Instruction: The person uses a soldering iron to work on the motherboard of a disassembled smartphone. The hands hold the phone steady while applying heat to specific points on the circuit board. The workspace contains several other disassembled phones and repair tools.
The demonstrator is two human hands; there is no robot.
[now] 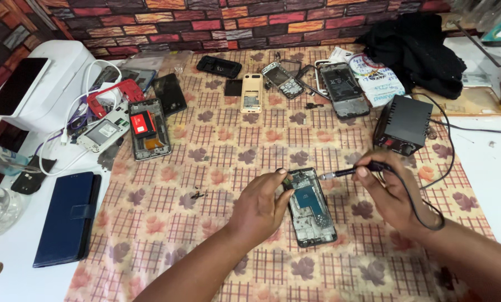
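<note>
An opened phone (313, 215) with its back off lies on the checked cloth (217, 168), its blue board exposed. My left hand (261, 207) rests on the phone's left edge, fingers curled against its upper corner. My right hand (387, 190) grips a black soldering iron (354, 170) like a pen. The metal tip points left and sits just above the phone's top right corner. The iron's cable loops past my right wrist to a black soldering station (403, 126).
Several dismantled phones and frames (150, 128) lie across the far half of the cloth. A dark blue wallet case (66, 218) and a white box (49, 84) are at left. A black cloth (418, 50) and a printed pouch (382, 78) sit at back right.
</note>
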